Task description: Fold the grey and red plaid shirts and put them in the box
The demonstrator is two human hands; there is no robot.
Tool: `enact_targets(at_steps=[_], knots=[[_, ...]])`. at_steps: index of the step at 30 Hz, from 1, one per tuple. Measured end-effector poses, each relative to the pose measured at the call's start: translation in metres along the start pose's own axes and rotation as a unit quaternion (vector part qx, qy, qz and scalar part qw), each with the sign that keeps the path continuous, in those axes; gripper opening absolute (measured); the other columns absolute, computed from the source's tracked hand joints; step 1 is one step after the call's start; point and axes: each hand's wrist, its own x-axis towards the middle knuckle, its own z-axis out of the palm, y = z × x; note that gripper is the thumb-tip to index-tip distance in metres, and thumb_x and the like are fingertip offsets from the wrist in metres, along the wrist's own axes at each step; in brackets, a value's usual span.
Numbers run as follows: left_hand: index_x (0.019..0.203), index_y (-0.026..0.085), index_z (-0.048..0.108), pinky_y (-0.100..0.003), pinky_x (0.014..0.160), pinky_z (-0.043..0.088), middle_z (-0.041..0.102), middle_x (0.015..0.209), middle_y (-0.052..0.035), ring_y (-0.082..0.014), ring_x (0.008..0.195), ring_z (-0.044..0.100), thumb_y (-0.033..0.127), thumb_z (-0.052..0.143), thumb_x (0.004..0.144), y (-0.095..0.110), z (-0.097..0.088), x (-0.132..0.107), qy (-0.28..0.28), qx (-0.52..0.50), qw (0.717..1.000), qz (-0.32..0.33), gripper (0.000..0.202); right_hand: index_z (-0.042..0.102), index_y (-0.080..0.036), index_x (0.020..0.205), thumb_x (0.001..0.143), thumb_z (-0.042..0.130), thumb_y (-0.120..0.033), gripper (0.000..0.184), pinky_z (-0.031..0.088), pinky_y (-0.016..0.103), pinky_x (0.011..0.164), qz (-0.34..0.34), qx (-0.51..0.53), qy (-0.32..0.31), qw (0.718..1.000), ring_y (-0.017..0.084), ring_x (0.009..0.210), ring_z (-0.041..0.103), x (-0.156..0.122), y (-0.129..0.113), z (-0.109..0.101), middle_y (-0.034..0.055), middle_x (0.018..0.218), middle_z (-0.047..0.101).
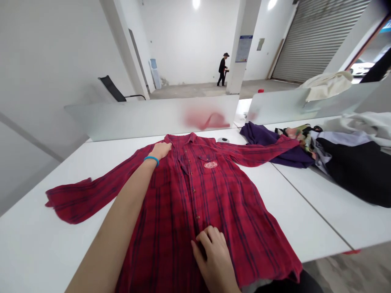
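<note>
A red plaid button-up shirt [226, 195] with dark stripes lies front up on the white table, its collar at the far end and both sleeves spread sideways. A pale round patch marks its chest pocket. My left hand [161, 150], with a blue band on the wrist, is closed on the cloth by the collar and shoulder. Lower down, my right hand [215, 256] has bent fingers at the front button strip, thumb and index tips close together on the cloth. The shirt's bottom edge is partly out of view.
Rumpled purple cloth [271, 148] touches the right sleeve, with black cloth [354, 171] and other garments beside it. A frosted divider [137, 118] runs along the table's far edge. A small white roll [223, 140] sits near the shoulder. A person [222, 69] stands far behind.
</note>
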Motion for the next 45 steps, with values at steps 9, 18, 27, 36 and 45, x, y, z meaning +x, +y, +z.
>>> enact_targets(at_steps=[9,18,27,36,45], knots=[[0.13,0.026,0.049,-0.033,0.093,0.041,0.047,0.138,-0.0093,-0.0213,0.121,0.049,0.004,0.035,0.085,-0.002,0.011,0.006,0.013,0.013,0.997,0.073,0.052,0.049,-0.022,0.069,0.095,0.04,-0.029,0.028,0.041,0.034,0.065,-0.025,0.027,0.009,0.999,0.018,0.062,0.052,0.001,0.0,-0.003,0.0012,0.067,0.053],[0.115,0.014,0.055,-0.039,0.087,0.045,0.056,0.118,-0.0158,-0.0264,0.106,0.058,0.025,0.028,0.095,0.018,-0.008,0.027,0.098,-0.003,0.995,-0.009,0.035,0.046,-0.021,0.07,0.089,0.048,-0.02,0.019,0.041,0.033,0.064,-0.028,0.02,-0.01,0.999,0.017,0.063,0.052,-0.005,0.008,0.004,0.0002,0.066,0.052],[0.11,0.012,0.056,-0.04,0.086,0.047,0.06,0.114,-0.0164,-0.027,0.101,0.061,0.026,0.033,0.093,0.06,0.017,0.043,0.13,-0.061,0.988,-0.05,0.031,0.045,-0.021,0.07,0.083,0.043,-0.011,0.017,0.043,0.032,0.073,0.027,-0.01,0.013,1.0,0.016,0.068,0.053,-0.009,0.005,0.007,0.0,0.068,0.052],[0.131,0.007,0.043,-0.045,0.096,0.044,0.037,0.145,-0.0231,-0.0324,0.121,0.05,0.022,0.035,0.091,0.057,0.052,0.043,0.19,-0.119,0.973,-0.047,0.044,0.043,-0.02,0.067,0.076,0.047,-0.008,0.016,0.034,0.03,0.066,0.013,-0.017,0.012,1.0,0.016,0.066,0.049,-0.007,0.007,0.01,-0.0009,0.068,0.051],[0.131,0.01,0.045,-0.038,0.108,0.034,0.046,0.14,-0.0148,-0.0205,0.131,0.041,0.024,0.021,0.092,-0.006,0.042,-0.064,0.219,-0.113,0.969,0.003,0.047,0.04,-0.02,0.066,0.081,0.042,-0.009,0.019,0.03,0.03,0.066,-0.01,-0.007,0.015,1.0,0.016,0.064,0.046,-0.002,0.004,0.005,-0.0009,0.066,0.049]])
